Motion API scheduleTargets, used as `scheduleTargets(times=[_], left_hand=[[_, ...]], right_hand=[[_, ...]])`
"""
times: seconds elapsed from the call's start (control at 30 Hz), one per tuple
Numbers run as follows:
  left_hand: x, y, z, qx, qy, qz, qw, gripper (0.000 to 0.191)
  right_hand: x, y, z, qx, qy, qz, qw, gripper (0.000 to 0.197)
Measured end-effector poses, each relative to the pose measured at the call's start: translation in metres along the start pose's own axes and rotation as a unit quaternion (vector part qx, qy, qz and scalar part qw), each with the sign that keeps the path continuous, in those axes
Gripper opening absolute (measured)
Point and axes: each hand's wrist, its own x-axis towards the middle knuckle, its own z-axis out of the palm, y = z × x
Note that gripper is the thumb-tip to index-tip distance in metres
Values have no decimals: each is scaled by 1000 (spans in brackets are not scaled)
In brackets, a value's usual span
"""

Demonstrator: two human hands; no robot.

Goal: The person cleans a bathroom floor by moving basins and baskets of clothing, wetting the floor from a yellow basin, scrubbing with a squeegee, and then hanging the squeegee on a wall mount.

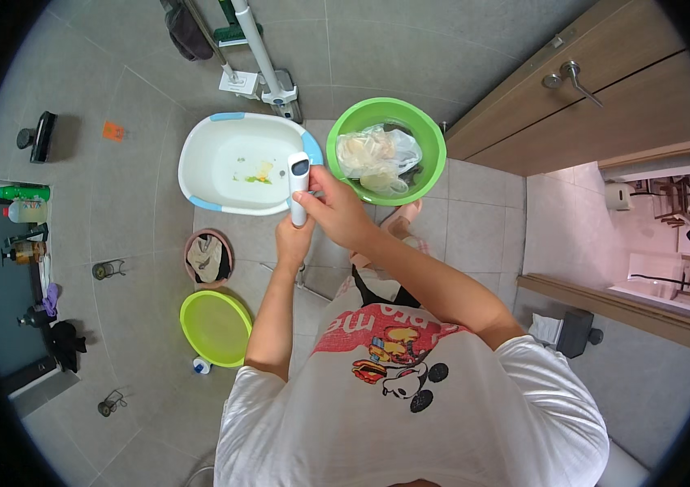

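Note:
A slim white handheld device (298,190) with a small dark panel at its top stands upright between my hands. My left hand (293,243) grips its lower end. Higher up, my right hand (345,213) holds it from the side, thumb across its front. Just beyond is a white basin (217,146) with blue rim pieces, and the device covers part of its right edge. Small yellow and green bits (261,175) lie on the basin's floor. To the right, a bright green round tub (436,152) contains pale plastic bags (375,152) and something dark beneath them.
At left, a pink-rimmed pail (230,268) holds cloth near a lime-green basin (215,329). A mop (259,55) and other cleaning tools lean by the far wall. The wooden door (564,109) is at right. Bottles (25,212) line a wall niche.

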Motion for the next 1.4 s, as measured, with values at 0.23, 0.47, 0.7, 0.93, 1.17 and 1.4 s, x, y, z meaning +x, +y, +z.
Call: scheduleTargets(times=[0.23,0.47,0.7,0.93,1.17,1.4], left_hand=[[6,-4,9,-32,8,37,999,30],[14,-17,5,-29,11,24,999,28],[15,-27,-2,-82,45,-8,996,28],[12,-23,-8,-48,46,-15,998,28],[15,-25,8,-64,31,-9,997,30],[12,-14,25,-55,13,-8,998,29]], right_hand=[[4,1,-7,-41,6,-13,999,26],[11,-1,0,-38,6,-30,999,21],[19,-5,11,-41,-28,-27,998,23],[20,-1,14,-84,-33,-54,994,26],[15,-1,-4,-118,-28,-41,992,26],[7,0,-26,-126,-21,-11,992,26]])
